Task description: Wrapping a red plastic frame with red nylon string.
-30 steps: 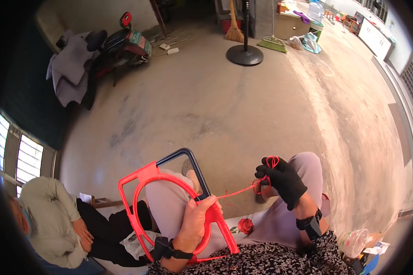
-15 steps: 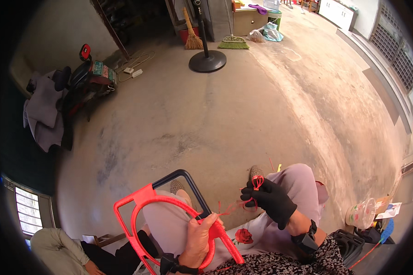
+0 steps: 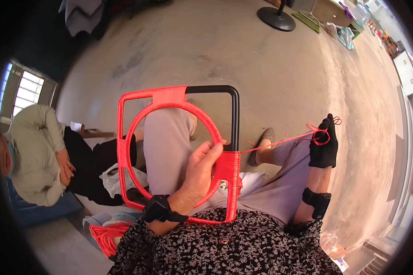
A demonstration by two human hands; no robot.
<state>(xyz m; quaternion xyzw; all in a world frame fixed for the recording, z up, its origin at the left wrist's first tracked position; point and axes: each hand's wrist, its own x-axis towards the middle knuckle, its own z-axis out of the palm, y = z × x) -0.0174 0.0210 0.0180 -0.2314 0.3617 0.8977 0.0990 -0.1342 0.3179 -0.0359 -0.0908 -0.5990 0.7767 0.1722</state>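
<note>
A square frame (image 3: 236,119) with a ring inside it stands over my lap, mostly wrapped in red cord; its upper right corner is bare black. My bare left hand (image 3: 201,167) is closed round the frame where the ring meets the right side, thumb on the wrapping. From there a thin red cord (image 3: 273,144) runs taut to my right hand (image 3: 324,142), which wears a black glove. The gloved fingers are closed on the cord, and loops of it show round them. The frame and the right hand are apart, joined only by the cord.
A seated person (image 3: 36,156) is close at my left, hands resting on the lap. Bundled red cord (image 3: 109,238) lies beside my left arm. Farther off stand a black round base (image 3: 276,19) with a pole, a green broom (image 3: 307,20) and a plastic bag (image 3: 345,36).
My right hand has moved out to the right and drawn the cord straight. The frame is raised and turned more upright in my left hand. The view has shifted.
</note>
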